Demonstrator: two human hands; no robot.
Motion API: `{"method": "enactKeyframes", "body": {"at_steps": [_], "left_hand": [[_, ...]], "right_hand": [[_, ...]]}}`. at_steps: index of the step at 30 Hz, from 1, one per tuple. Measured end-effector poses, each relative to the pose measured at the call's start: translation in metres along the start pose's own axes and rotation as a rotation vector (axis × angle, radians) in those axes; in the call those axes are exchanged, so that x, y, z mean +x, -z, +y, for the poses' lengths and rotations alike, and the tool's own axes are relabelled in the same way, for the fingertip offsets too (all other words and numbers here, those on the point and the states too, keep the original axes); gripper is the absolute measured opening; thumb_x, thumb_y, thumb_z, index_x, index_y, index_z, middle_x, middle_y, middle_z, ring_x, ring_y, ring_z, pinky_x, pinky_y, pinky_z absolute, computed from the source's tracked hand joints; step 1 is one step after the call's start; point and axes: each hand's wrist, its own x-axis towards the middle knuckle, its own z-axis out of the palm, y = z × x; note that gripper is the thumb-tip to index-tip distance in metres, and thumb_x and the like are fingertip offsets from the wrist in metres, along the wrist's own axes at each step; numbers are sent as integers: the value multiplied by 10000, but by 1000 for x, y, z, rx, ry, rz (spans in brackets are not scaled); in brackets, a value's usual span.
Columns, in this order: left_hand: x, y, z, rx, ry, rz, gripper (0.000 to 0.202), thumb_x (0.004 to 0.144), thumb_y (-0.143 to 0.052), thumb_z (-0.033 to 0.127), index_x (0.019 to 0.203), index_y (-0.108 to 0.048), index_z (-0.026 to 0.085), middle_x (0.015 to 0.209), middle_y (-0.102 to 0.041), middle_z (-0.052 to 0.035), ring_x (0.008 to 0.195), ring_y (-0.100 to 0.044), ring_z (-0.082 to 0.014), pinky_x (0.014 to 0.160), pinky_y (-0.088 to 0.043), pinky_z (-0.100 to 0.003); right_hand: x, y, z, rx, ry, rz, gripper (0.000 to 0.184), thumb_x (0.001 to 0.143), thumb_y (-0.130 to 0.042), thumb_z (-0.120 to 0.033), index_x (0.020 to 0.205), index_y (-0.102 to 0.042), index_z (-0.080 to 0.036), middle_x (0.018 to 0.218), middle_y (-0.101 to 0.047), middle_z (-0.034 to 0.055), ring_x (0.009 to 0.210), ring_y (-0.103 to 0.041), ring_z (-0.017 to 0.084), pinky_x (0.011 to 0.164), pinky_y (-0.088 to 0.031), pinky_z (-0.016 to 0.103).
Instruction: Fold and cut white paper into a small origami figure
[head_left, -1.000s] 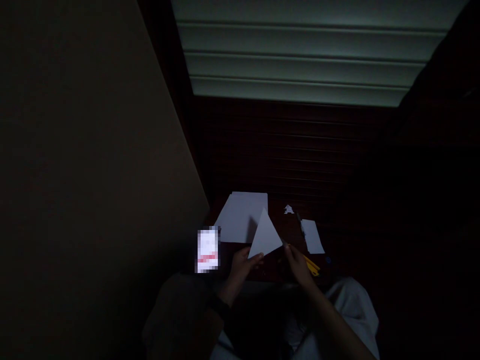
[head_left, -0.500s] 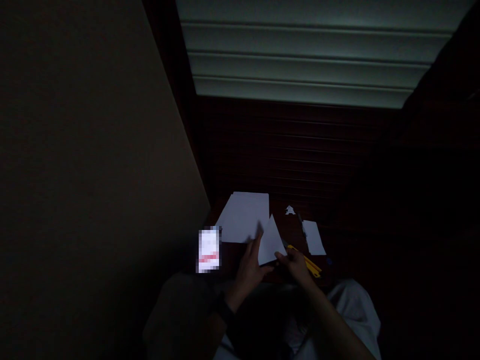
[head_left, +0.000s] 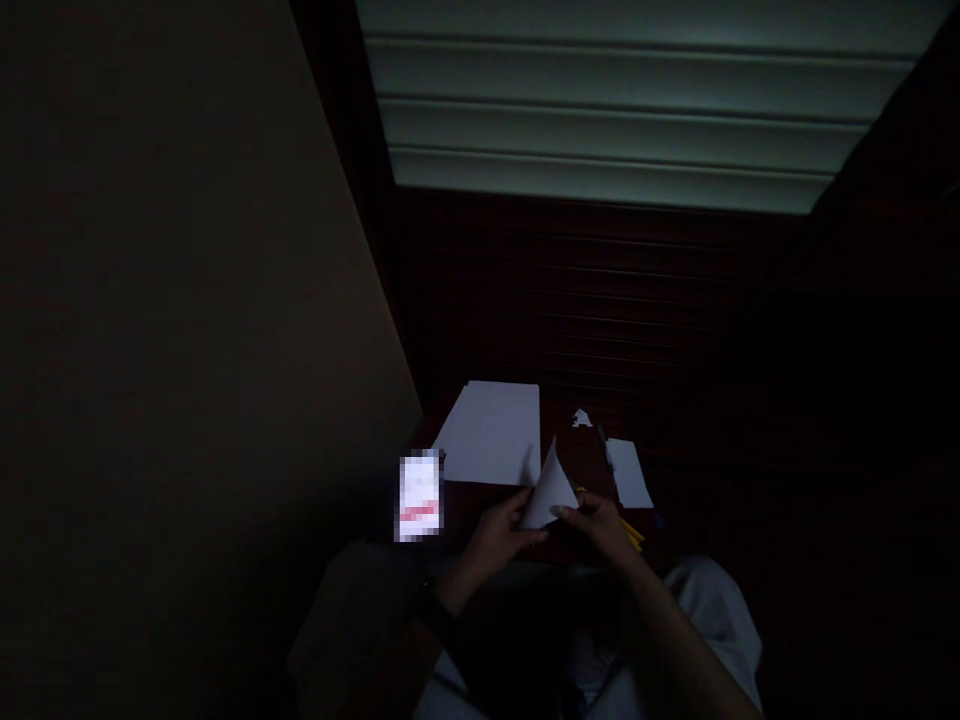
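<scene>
Between my hands a white sheet of paper stands tilted, coming to a point at the top and slightly curved. My left hand grips its lower left edge, with thumb and fingers around the corner. At the lower right, my right hand pinches the sheet, its thumb lying on the near face. Partly hidden under that hand is a yellow utility knife. Behind the hands lies a stack of white paper on the dark table.
A lit phone, blurred out, lies to the left. On the right are a small white paper piece, a dark pen, a cut paper scrap and a small blue object. A wall rises at left.
The held sheet has turned and bent, now looking narrower. My left hand has lowered its raised fingers to the sheet's edge. My right hand now covers more of the knife.
</scene>
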Motion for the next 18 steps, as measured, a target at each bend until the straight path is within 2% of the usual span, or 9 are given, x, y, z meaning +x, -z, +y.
{"method": "enactKeyframes", "body": {"at_steps": [5, 8, 10, 13, 18], "left_hand": [[-13, 2, 19, -369, 72, -194, 576, 680, -741, 293, 1212, -558, 173, 1241, -570, -120, 1074, -575, -266, 905, -464, -378], [-19, 1, 22, -484, 131, -208, 517, 736, -690, 387, 1182, -573, 152, 1184, -596, -153, 1018, -607, -268, 869, -484, -395], [-20, -3, 18, -505, 183, -130, 526, 775, -616, 480, 1167, -574, 132, 1116, -628, -166, 971, -629, -261, 837, -502, -392], [-15, -8, 9, -422, 236, 12, 569, 805, -508, 571, 1165, -565, 134, 1067, -657, -151, 942, -641, -260, 792, -524, -379], [-6, 4, 0, -212, 104, 285, 511, 773, -591, 514, 1123, -587, 142, 1105, -654, -121, 1000, -619, -263, 823, -511, -336]], "right_hand": [[0, 1, -9, 68, 43, -72, 318, 588, -764, -452, 685, -684, -159, 742, -693, 36, 670, -608, 190, 637, -457, 277], [-4, -1, -19, 58, 59, -88, 306, 625, -746, -439, 744, -699, -161, 756, -700, 43, 670, -613, 195, 627, -457, 282], [-7, -4, -25, 26, 90, -102, 291, 664, -720, -436, 767, -702, -165, 757, -701, 42, 668, -612, 195, 622, -455, 282], [-12, -8, -32, -43, 128, -109, 276, 690, -696, -441, 731, -700, -168, 730, -696, 38, 656, -608, 200, 608, -450, 280], [-13, -1, -26, -79, 95, -68, 311, 689, -679, -478, 741, -690, -172, 734, -691, 26, 660, -598, 197, 572, -431, 261]]}}
